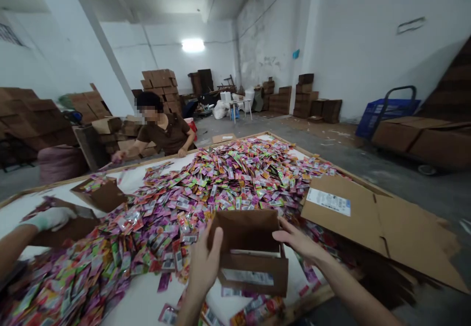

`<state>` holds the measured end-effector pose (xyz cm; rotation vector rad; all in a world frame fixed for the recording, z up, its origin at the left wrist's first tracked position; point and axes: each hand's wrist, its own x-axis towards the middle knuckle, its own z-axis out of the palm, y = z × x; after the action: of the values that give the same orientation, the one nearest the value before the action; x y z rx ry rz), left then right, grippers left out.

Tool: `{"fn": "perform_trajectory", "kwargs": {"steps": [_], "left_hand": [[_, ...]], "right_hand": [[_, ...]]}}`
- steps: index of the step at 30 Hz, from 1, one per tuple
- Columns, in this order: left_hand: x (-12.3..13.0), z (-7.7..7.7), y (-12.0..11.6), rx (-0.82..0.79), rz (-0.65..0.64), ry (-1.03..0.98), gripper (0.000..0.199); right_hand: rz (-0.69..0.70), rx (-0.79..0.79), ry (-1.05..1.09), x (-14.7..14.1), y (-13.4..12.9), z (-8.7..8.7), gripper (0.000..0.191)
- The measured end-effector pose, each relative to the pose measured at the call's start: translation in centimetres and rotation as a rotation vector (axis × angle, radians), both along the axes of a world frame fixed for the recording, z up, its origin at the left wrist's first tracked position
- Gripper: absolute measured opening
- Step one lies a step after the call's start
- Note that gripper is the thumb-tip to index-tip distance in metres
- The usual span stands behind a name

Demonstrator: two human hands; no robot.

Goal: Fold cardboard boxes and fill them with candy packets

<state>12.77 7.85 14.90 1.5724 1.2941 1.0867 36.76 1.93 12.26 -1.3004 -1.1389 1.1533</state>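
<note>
An open cardboard box (253,277) stands on the white table in front of me, its near flap folded outward with a white label on it. My left hand (206,257) grips the box's left side, thumb at the top edge. On the opposite side, my right hand (294,238) holds the right wall, its thumb over the rim. Through the box's opening a pale strip shows low down; the rest inside is dark. Around it lie many small colourful packets (235,174), heaped behind the box and to the left, with several loose ones near its front.
Flattened cardboard (346,218) lies at the right table edge. At left, a co-worker's gloved hand (55,218) rests on another box; a further box (101,193) stands beyond. Across the table is another person (165,132). A loaded cart (423,135) stands at right.
</note>
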Motion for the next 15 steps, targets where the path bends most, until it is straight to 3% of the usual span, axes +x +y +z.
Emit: {"fn": "perform_trajectory", "kwargs": {"steps": [4, 7, 9, 10, 12, 13, 15], "left_hand": [[1.5, 1.4, -0.7, 0.186, -0.331, 0.602, 0.041], [2.4, 1.6, 0.0, 0.204, -0.407, 0.876, 0.055], [3.1, 1.0, 0.9, 0.191, -0.385, 0.884, 0.054], [3.4, 0.6, 1.2, 0.198, -0.35, 0.864, 0.049], [4.2, -0.3, 1.7, 0.274, -0.239, 0.815, 0.032], [4.5, -0.7, 1.7, 0.326, -0.181, 0.788, 0.025], [4.8, -1.5, 1.4, 0.421, -0.081, 0.741, 0.027]], "right_hand": [[-0.108, 0.052, -0.201, 0.5, 1.4, -2.0, 0.091], [-0.132, 0.017, -0.112, 1.2, 1.9, -2.5, 0.077], [-0.241, -0.008, 0.051, 1.3, 1.6, -2.2, 0.062], [-0.365, 0.028, 0.092, 1.2, 1.2, -1.9, 0.058], [-0.638, 0.205, -0.003, 0.1, -0.1, -1.4, 0.048], [-0.691, 0.318, -0.139, -0.9, -0.9, -1.4, 0.042], [-0.532, 0.471, -0.483, -3.4, -2.2, -1.7, 0.041]]}}
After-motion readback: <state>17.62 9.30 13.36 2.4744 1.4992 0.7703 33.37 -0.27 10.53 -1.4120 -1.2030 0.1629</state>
